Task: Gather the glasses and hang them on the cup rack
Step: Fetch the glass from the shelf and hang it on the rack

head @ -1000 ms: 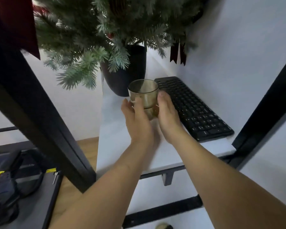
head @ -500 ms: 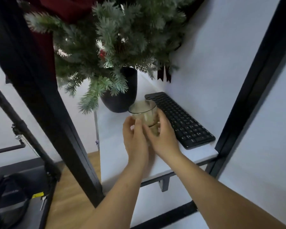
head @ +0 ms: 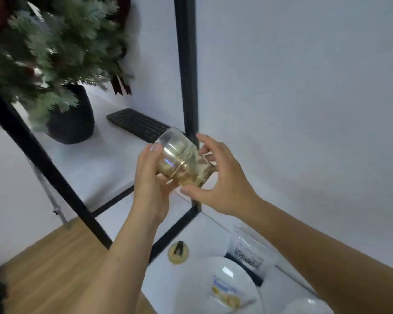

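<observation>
A short amber-tinted glass (head: 182, 163) is up in the air in front of the shelf, tilted on its side with its base pointing up and to the left. My left hand (head: 151, 182) grips it from the left and below. My right hand (head: 218, 180) cups its mouth end from the right, thumb underneath and fingers spread. No cup rack is in view.
A black keyboard (head: 138, 124) and a dark pot (head: 74, 120) with a fir-like plant stand on the white shelf (head: 95, 164), framed by black metal posts (head: 186, 64). Lower down are a white plate (head: 218, 288), a small round object (head: 178, 253) and a packet (head: 247, 254).
The glass has been lifted off the shelf, carried to the right and tipped onto its side between both hands. The view has swung right and down, showing a lower surface.
</observation>
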Demonstrator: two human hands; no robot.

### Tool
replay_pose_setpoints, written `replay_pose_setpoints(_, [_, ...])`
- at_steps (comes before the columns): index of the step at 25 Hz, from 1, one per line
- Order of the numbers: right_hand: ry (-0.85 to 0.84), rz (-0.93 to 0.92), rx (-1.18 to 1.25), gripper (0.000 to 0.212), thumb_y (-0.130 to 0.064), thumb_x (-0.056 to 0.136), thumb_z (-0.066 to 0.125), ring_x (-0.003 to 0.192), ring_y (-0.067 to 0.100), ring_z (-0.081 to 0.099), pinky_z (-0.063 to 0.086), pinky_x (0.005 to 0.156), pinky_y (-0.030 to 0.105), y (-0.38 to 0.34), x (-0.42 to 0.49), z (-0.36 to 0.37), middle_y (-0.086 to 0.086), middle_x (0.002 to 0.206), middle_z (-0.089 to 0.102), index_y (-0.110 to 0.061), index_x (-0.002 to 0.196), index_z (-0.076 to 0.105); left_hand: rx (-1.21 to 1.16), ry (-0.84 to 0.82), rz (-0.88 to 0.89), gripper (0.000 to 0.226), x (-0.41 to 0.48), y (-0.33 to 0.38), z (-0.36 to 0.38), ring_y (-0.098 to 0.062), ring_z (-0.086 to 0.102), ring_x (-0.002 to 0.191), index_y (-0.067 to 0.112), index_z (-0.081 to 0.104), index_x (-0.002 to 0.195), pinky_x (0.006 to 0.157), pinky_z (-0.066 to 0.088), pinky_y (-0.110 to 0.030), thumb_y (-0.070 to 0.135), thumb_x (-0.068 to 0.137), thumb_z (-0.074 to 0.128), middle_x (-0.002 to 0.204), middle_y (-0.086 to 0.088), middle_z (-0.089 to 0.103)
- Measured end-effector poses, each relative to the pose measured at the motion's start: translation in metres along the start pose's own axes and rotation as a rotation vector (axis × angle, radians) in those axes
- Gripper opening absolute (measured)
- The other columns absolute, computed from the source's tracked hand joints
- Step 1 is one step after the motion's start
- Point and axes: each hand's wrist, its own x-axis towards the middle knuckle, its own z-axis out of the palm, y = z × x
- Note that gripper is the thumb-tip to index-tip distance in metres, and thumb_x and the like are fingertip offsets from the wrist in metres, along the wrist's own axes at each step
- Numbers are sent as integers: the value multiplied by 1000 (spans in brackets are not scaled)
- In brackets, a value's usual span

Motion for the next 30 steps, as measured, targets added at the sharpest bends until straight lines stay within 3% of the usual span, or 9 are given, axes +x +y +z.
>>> replay_pose_setpoints(3, [79, 225, 77, 82, -49, 63, 83, 100, 11, 62, 55, 82, 27, -10, -73, -58, -7, 118, 54, -41, 132, 40, -96, -255, -127, 50, -56, -24, 38, -40, 64, 106, 5, 57, 126, 75, 56, -43, 38, 88, 55, 118, -18, 66])
replay_pose_setpoints(7, [213, 487, 244, 61, -46, 64, 82, 83, 28, 72, 60, 76, 48, -14, -159, -120, 7, 108, 68, -28, 115, 52, -132, -513, -288, 46, -114, -62, 83, -49, 54, 122, 2, 59, 121, 102, 45, -59, 31, 86, 53, 130, -29, 53])
replay_pose_setpoints(9, [335, 529, 245, 59, -46, 66, 79, 84, 25, 73, 61, 72, 45, -23, -195, -145, 9, 104, 71, -28, 115, 51, -135, -593, -373, 41, -136, -81, 104, -49, 55, 119, 4, 62, 109, 103, 43, -61, 31, 77, 62, 125, -28, 53])
replay_pose_setpoints(11, [477, 556, 256, 58, -46, 69, 77, 88, 23, 73, 60, 69, 38, -32, -230, -168, 9, 103, 72, -26, 117, 52, -112, -659, -450, 35, -157, -101, 123, -37, 59, 110, 12, 63, 96, 100, 47, -56, 31, 67, 69, 106, -17, 61])
replay_pose_setpoints(15, [712, 623, 218, 64, -45, 65, 79, 90, 19, 72, 58, 68, 36, -39, -285, -203, 7, 107, 70, -18, 120, 58, 104, -890, -549, 55, -189, -142, 155, -23, 58, 107, 12, 58, 110, 90, 50, -41, 24, 58, 72, 113, -4, 57])
replay_pose_setpoints(19, [777, 740, -123, 68, -53, 56, 81, 93, 4, 65, 53, 77, 26, -30, -330, -213, -14, 103, 67, -30, 116, 61, 546, -1043, -394, 72, -206, -189, 178, -18, 55, 119, 20, 50, 130, 96, 49, -38, 14, 64, 77, 129, 2, 55])
replay_pose_setpoints(23, [765, 851, -349, 76, -48, 55, 84, 95, 0, 60, 52, 79, 21, -1, -351, -210, -22, 103, 61, -28, 123, 57, 833, -1151, 6, 73, -201, -236, 201, -18, 48, 122, 24, 46, 136, 99, 45, -37, 12, 71, 80, 136, 1, 48])
replay_pose_setpoints(26, [669, 916, -449, 77, -37, 58, 88, 96, 6, 58, 46, 84, 20, 31, -352, -201, -13, 108, 62, -21, 126, 55, 926, -1185, 167, 65, -194, -266, 207, -26, 48, 119, 21, 48, 133, 98, 44, -44, 16, 75, 76, 133, -2, 51])
replay_pose_setpoints(30, [560, 975, -475, 79, -34, 58, 87, 100, 15, 59, 43, 84, 24, 80, -356, -175, 0, 114, 64, -18, 128, 53, 940, -1217, 115, 64, -179, -301, 196, -25, 55, 111, 20, 50, 131, 92, 48, -48, 8, 73, 74, 127, -4, 57])
